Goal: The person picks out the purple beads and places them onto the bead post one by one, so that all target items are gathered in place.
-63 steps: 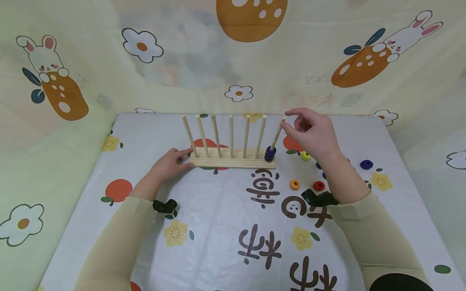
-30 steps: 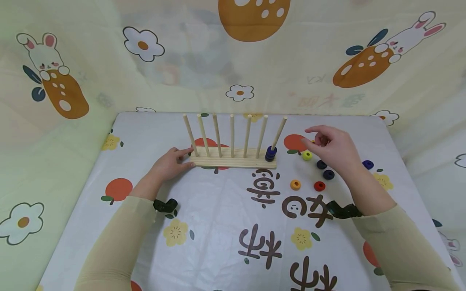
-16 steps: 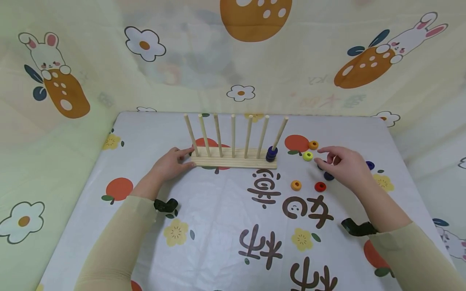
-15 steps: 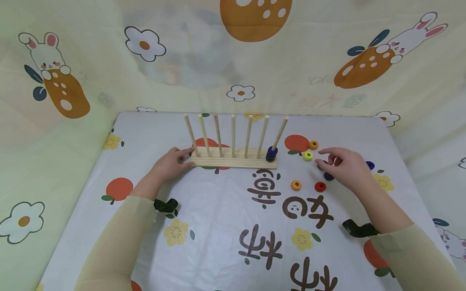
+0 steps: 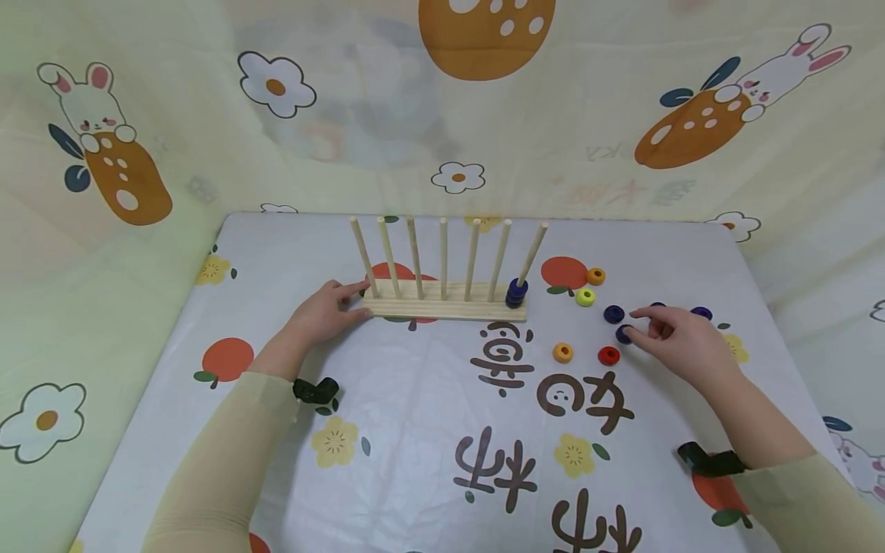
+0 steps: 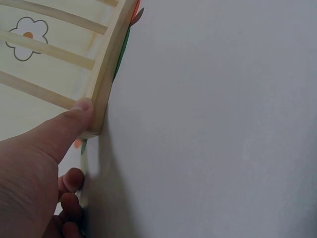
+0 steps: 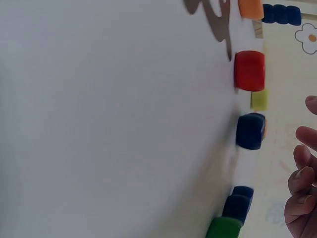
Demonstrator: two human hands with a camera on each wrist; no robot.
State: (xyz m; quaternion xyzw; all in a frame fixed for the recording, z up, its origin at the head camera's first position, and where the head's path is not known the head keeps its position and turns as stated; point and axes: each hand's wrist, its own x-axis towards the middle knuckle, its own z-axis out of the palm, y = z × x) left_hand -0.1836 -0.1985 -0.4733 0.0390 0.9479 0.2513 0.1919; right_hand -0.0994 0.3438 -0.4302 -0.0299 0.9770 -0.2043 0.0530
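My left hand (image 5: pixel 321 313) grips the left end of a wooden peg stand (image 5: pixel 442 309), index finger at the back corner and thumb at the front. In the left wrist view, the thumb (image 6: pixel 74 116) lies on the end of the base. A short stack of dark blue beads (image 5: pixel 515 293) sits at the bottom of the rightmost peg; the other pegs are bare. My right hand (image 5: pixel 684 342) hovers over the loose beads with thumb and fingers apart, holding nothing. Its thumb tip overlaps a dark blue bead (image 5: pixel 623 334); another blue bead (image 5: pixel 614 314) lies just left.
Right of the stand lie an orange bead (image 5: pixel 596 276), a yellow-green bead (image 5: pixel 585 297), a second orange bead (image 5: pixel 563 352) and a red bead (image 5: pixel 608 355). A blue bead (image 5: pixel 701 312) lies beyond my right hand. The right wrist view also shows a green bead (image 7: pixel 224 228). A printed curtain (image 5: pixel 373 138) hangs behind.
My right hand has moved from the top of the rightmost peg rightward and down to the loose beads, uncovering several. My left hand stays at the stand's end.
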